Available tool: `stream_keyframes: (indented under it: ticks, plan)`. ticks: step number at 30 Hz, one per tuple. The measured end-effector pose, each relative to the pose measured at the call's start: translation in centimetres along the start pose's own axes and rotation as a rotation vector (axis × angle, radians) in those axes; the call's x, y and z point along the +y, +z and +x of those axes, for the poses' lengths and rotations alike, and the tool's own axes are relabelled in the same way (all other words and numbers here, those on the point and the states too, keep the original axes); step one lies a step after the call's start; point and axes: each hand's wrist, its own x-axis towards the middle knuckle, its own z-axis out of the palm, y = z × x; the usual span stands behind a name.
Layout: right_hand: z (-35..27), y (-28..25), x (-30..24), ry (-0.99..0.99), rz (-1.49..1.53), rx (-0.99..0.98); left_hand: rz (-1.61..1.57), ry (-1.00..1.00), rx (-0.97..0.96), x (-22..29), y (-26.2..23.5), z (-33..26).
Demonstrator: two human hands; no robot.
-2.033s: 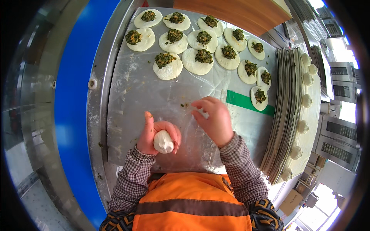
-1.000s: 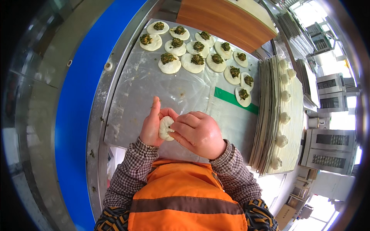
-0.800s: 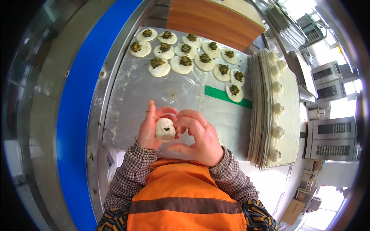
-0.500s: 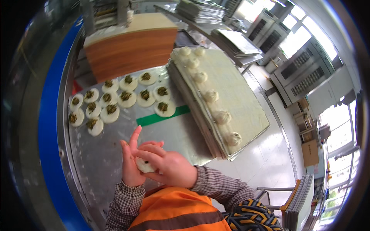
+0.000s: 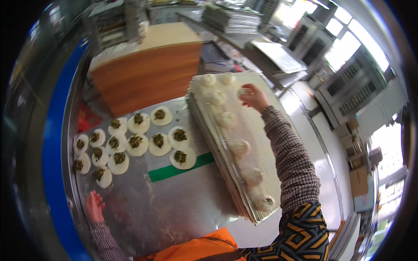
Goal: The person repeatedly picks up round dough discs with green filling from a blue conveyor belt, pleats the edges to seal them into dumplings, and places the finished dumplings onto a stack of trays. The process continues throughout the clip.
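My right hand [image 5: 254, 98] reaches out over the far end of a stack of white trays [image 5: 244, 130] and holds a shaped white bun [image 5: 243, 92] just above the tray top. Several shaped buns [image 5: 240, 147] sit in a row along the tray. My left hand [image 5: 94, 205] rests open and empty on the metal table [image 5: 170, 204] near its left edge. Several flat dough rounds topped with green filling [image 5: 136, 141] lie in rows on the table, beyond the left hand.
A green tape strip [image 5: 178, 168] crosses the table below the dough rounds. A wooden-sided counter [image 5: 143, 65] stands behind the table. A blue rim [image 5: 54, 143] runs along the left. Stacked trays and metal racks [image 5: 235, 17] fill the background, with ovens at right.
Both hands were pinching a filled bun shut in front of me. Now my right hand has carried it out to the far end of the tray, and my left hand has dropped to the table.
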Motion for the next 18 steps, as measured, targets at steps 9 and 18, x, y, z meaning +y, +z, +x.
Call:
stream_keyframes:
  ticks: [9,18]
  plan:
    - [4.3,-0.7,5.1,0.137,-0.322,-0.024,0.499,-0.043,-0.045,2.9,2.3,6.5]
    - [-2.6,-5.4,-2.5,-0.044,-0.533,0.069,0.553,-0.154,-0.253,4.6,4.4,10.7]
